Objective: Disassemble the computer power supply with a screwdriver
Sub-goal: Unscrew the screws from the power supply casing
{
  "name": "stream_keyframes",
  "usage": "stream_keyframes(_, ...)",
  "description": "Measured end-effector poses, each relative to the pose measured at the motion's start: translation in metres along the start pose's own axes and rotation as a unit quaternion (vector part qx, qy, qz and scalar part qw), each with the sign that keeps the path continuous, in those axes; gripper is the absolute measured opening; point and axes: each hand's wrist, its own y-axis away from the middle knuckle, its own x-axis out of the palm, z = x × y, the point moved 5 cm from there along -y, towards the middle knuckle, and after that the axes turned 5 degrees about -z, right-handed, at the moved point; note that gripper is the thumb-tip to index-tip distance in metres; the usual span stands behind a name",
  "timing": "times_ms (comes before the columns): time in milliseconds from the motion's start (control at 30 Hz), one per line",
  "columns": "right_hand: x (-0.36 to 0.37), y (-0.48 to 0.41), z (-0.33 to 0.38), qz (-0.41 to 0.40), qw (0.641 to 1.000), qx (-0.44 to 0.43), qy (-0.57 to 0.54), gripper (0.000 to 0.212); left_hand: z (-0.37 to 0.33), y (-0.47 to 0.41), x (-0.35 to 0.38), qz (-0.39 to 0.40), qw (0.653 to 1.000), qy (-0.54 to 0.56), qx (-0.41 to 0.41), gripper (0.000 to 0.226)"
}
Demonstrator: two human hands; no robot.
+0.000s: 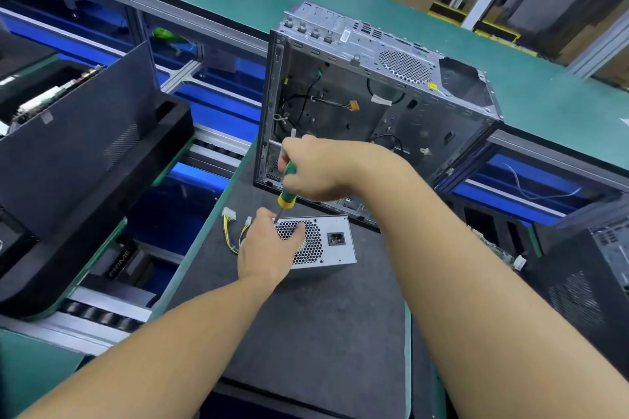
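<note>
Screw removal looks underway: right hand fingers clamped on screwdriver, left hand gripping power supply; next likely needs steady turning.

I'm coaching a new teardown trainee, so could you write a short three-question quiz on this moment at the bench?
1. True or false: the left hand holds the screwdriver.
2. Where on the power supply does the screwdriver's tip point? A) the upper left corner of its perforated face B) its power socket C) its cable plugs
3. What stands right behind the power supply?

Key: 1 false, the right hand grips it while the left hand holds the power supply. 2 A. 3 the open computer case.
</note>
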Motion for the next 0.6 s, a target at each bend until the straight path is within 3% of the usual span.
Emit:
stream_keyframes(167,0.000,0.003,0.003,-0.021,0.996,0.031,0.078,0.027,0.001,0.000,0.000,0.003,1.000,0.003,-0.008,0.045)
stream_keyframes(233,-0.001,0.003,0.005,-0.032,0.994,0.011,0.103,0.020,-0.001,0.000,0.000,0.004,1.000,0.002,-0.009,0.045)
stream_keyframes(267,0.000,0.003,0.004,-0.037,0.995,0.005,0.094,0.012,-0.001,0.001,0.000,0.004,1.000,0.003,-0.009,0.045)
stream_keyframes(500,0.003,0.004,-0.007,-0.002,1.000,0.003,-0.002,0.022,0.000,0.002,0.000,0.005,1.000,0.001,-0.013,0.046)
stream_keyframes(600,0.002,0.006,-0.003,-0.007,0.999,0.027,0.028,0.021,-0.001,0.003,-0.001,0.012,1.000,0.003,-0.013,0.047)
